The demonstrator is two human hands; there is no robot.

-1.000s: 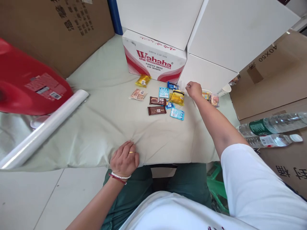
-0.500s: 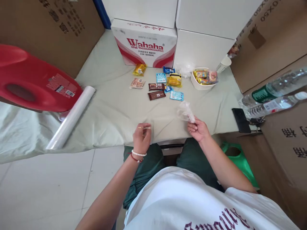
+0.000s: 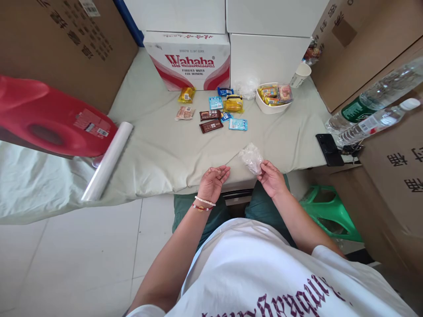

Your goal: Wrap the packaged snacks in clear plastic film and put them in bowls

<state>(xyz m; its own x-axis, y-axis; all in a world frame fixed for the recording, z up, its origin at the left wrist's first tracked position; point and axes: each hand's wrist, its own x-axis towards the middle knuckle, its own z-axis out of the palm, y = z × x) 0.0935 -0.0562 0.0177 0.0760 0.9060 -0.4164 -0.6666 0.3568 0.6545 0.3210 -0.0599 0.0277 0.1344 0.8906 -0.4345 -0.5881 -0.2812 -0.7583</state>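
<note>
My right hand point(image 3: 271, 178) pinches a crumpled clear plastic bag point(image 3: 251, 157) just above the near edge of the cloth-covered table point(image 3: 158, 149). My left hand point(image 3: 212, 182) is palm up beside it, fingers loosely spread, holding nothing. Farther back lie several snack packets point(image 3: 218, 115): brown bars, blue sachets and yellow packs. A white bowl point(image 3: 267, 108) with more snacks stands to their right, and a small heap of clear bags point(image 3: 246, 87) lies next to it.
A Wahaha carton point(image 3: 190, 61) and white boxes point(image 3: 269, 53) stand at the back. A red container point(image 3: 49, 121) and a film roll point(image 3: 107, 160) lie left. A paper cup point(image 3: 300, 75), black phone point(image 3: 326, 149), water bottles point(image 3: 373, 114) and green stool point(image 3: 325, 215) are right.
My right hand drew back from the far pile of bags to the near edge with a clear bag in it. My left hand lifted off the cloth and turned palm up.
</note>
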